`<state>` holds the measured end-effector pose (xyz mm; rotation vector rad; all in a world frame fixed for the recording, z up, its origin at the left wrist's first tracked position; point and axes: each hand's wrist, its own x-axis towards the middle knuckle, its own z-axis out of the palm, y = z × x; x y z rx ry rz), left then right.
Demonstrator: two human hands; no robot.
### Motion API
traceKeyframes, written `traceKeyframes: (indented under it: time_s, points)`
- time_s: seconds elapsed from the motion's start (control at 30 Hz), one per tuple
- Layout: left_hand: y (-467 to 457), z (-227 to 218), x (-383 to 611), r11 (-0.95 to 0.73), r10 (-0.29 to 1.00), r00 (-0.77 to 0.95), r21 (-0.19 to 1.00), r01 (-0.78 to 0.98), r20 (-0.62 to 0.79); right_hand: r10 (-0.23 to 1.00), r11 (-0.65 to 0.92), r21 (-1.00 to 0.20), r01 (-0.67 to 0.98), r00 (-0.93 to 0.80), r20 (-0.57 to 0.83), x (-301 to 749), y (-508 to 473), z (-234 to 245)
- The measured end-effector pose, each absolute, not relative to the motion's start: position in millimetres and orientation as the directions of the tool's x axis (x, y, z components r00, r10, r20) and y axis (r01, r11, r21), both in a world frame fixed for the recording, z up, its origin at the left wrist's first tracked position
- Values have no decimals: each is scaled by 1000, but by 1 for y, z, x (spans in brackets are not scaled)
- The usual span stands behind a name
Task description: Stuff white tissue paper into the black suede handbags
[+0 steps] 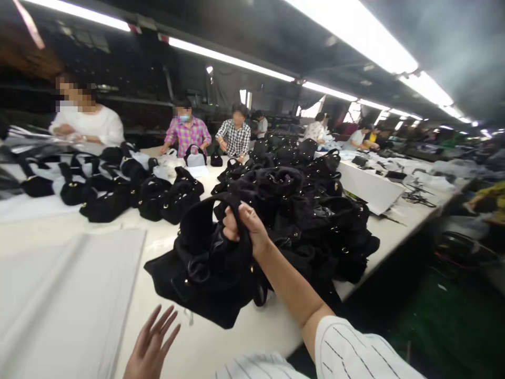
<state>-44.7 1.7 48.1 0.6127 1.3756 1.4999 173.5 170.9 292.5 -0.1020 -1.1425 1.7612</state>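
My right hand [245, 225] is closed round the top of a black fabric bag [205, 268], lifting part of it off the white table [221, 342]. The bag's lower part rests on the table, metal rings and a strap loop showing. My left hand [152, 345] hovers low over the table near its front edge, fingers spread and holding nothing, a short way left of the bag.
A large heap of black bags [307, 210] lies behind and right of the held bag. More black bags [118, 195] stand at the left. White sheets [67, 295] lie at the front left. Other people [187, 131] work at the far side. The table's edge drops off at the right.
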Motion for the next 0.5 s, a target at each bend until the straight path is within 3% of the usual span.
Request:
traceKeyframes:
  time_s: [0.03,0.1,0.2,0.27,0.4,0.5]
  points:
    - [5,52,-41,46,859,-440,895,-444,-262,758,-150,-758,-635,-567,324,159,166,261]
    - [10,50,-36,122,844,-376,820,-559,-382,748,-316,-805,-501,-654,114,131,145,195]
    - [4,28,-33,261,723,-428,788,-558,-543,736,-531,-758,-379,-649,-191,108,96,109]
    - [-9,10,-36,307,634,-501,787,-536,-589,672,-604,-745,-283,-684,-285,107,63,73]
    - [-38,-3,-48,345,601,-541,801,-489,-589,521,-571,-821,28,-760,-388,121,33,45]
    - [-50,3,-54,381,645,-531,833,-400,-550,596,-498,-858,123,-671,-442,127,43,37]
